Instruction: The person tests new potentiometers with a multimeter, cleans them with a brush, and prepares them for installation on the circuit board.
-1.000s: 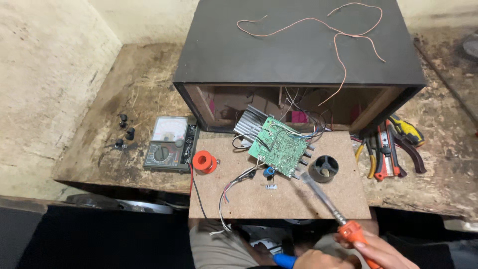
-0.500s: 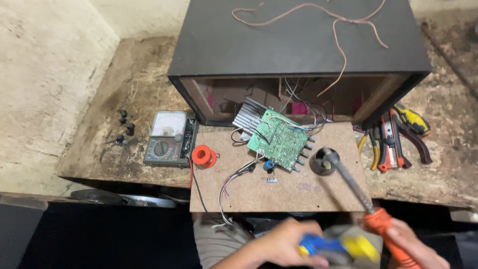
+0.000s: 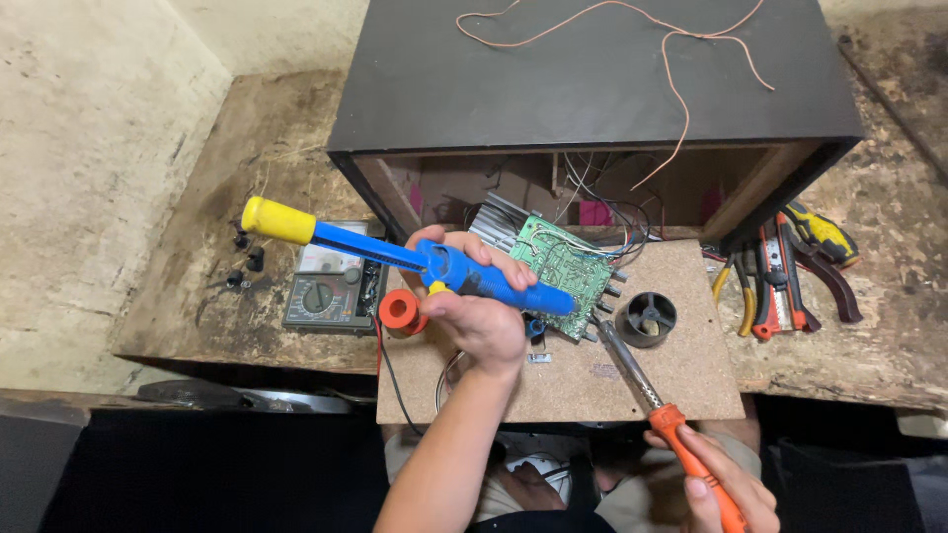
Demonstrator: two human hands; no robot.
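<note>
My left hand [image 3: 474,301] grips a blue desoldering pump [image 3: 395,259] with a yellow plunger knob, held level above the board, its tip over the green circuit board [image 3: 565,268]. My right hand [image 3: 726,489] holds a soldering iron [image 3: 652,395] by its orange handle; the metal tip points up-left at the circuit board's near edge. The circuit board lies on a brown wooden panel [image 3: 671,380], with wires running into an open black speaker cabinet [image 3: 592,89] behind it.
An orange solder spool [image 3: 399,312] and an analog multimeter [image 3: 328,291] sit at the left. A round black tin [image 3: 646,318] sits right of the circuit board. Pliers and cutters [image 3: 785,271] lie at right. Small black knobs [image 3: 247,259] rest far left. A thin wire [image 3: 681,59] lies atop the cabinet.
My left hand has risen from the lower edge with the blue pump and brought it over the circuit board. The soldering iron tip has shifted left from the black tin toward the board.
</note>
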